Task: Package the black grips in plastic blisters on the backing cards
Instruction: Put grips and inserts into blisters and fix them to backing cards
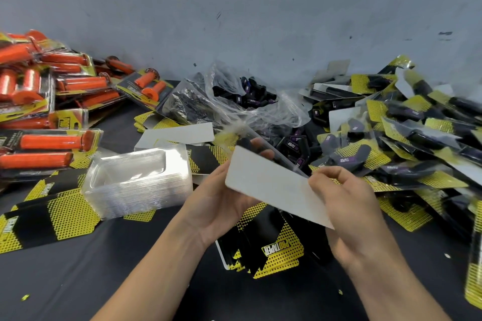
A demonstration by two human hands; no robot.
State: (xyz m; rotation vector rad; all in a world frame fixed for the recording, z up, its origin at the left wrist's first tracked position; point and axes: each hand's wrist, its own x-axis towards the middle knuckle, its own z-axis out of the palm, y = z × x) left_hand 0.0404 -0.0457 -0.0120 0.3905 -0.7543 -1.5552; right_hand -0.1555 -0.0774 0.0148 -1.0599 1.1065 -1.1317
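1. While the left hand (pixel 221 198) is cupping one white-backed card (pixel 273 187), the right hand (pixel 347 206) is pinching its edge.
2. Stacked backing cards (pixel 260 250) beneath are showing "PRO TAPER".
3. Loose black grips (pixel 247 96) are filling one clear bag (pixel 287 112).

Background. A grey-blue wall (pixel 234 8), matt and marked with dark scuffs and small chips, fills the field beyond the left hand (pixel 221 198) and the right hand (pixel 347 206). It meets the far edge of a table (pixel 78 281) with a black surface, which extends beneath both hands and nearer than them. Illumination is even and diffuse, without hard shadows.
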